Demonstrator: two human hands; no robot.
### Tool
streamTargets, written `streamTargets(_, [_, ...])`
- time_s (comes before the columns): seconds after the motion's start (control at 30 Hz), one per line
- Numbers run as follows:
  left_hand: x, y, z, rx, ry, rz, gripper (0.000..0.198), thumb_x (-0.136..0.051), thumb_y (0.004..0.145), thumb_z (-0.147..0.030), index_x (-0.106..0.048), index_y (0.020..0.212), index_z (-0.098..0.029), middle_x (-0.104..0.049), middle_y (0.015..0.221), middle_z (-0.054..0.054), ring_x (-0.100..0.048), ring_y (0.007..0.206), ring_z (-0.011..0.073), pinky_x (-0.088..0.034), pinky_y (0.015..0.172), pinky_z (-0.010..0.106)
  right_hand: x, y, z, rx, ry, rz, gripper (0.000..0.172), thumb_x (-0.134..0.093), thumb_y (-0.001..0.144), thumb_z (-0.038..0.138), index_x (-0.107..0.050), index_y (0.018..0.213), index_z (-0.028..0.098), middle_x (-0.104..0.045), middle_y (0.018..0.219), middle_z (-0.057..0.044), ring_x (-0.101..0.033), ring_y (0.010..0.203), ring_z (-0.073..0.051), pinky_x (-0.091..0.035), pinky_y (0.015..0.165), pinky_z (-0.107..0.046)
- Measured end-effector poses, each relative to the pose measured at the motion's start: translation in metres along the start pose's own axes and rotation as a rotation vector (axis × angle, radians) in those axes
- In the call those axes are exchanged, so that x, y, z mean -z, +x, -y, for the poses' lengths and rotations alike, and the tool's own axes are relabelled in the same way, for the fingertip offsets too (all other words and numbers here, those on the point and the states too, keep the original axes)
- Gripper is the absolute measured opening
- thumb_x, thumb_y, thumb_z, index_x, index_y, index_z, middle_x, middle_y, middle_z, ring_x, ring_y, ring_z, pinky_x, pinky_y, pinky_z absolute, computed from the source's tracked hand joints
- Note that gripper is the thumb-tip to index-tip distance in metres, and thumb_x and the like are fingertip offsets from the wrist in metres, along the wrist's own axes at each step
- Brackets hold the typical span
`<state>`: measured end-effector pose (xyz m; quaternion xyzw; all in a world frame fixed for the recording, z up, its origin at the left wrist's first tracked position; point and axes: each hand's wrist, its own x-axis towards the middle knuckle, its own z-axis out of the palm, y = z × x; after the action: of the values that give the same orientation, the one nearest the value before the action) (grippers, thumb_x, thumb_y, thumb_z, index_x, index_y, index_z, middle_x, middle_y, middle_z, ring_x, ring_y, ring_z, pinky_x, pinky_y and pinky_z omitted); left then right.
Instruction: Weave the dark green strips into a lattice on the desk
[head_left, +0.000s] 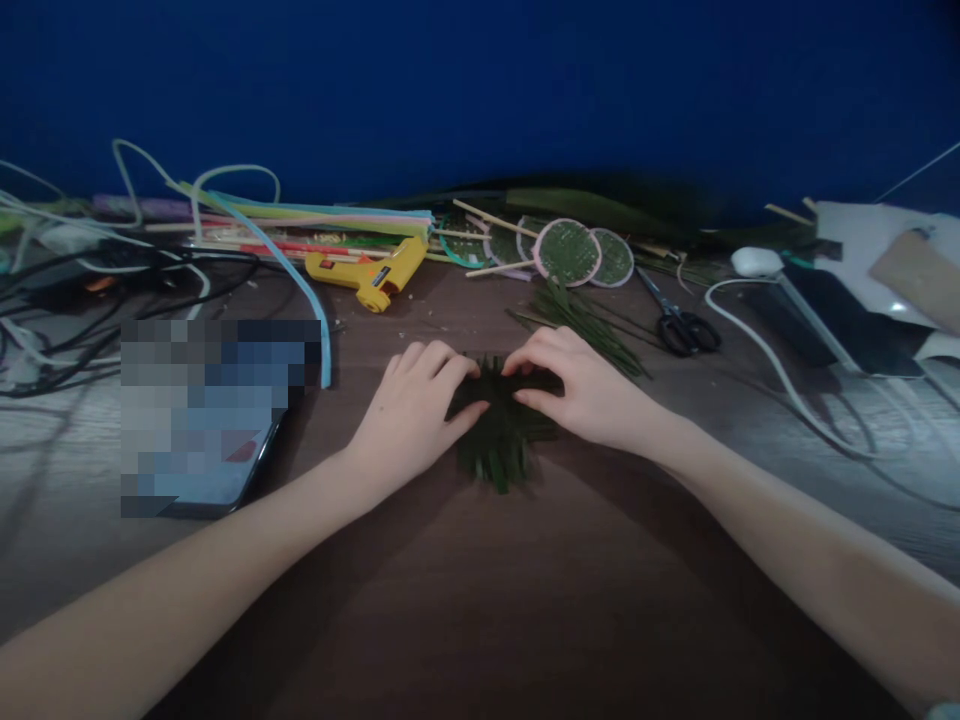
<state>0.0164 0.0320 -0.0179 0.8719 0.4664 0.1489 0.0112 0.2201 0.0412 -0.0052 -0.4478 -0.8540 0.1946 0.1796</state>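
On the dark brown table in front of me lies a small mat of crossed dark green leaf strips, its loose ends sticking out on several sides. My left hand is closed at its left edge, thumb and forefinger gripping the strips. From the right, my right hand pinches the mat's upper right part with bent fingers. Parts of the mat are hidden under the fingers. Just behind my right hand rests a bundle of loose leaf strips.
Behind lie a yellow glue gun, round green fans on sticks, and dark scissors. A blurred-out screen device sits left, beside a blue strip. White cable and an earbud case are at right.
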Motion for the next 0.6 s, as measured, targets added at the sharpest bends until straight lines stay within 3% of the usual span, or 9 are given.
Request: streamTargets(0.6, [0.0015,-0.0003,-0.0003,-0.024,0.020,-0.004,0.021,-0.055,0.081,-0.032,-0.054,0.095,-0.017,-0.056,0.093,0.006,-0.049,0.089,0.0234,-0.039,0.077,0.037,0.0008,0.0011,-0.0003,-0.024,0.007,0.016,0.012,-0.056,0.079,0.021,-0.057,0.091,0.021,-0.052,0.087,-0.004,-0.045,0.091,-0.021,-0.036,0.081,-0.036])
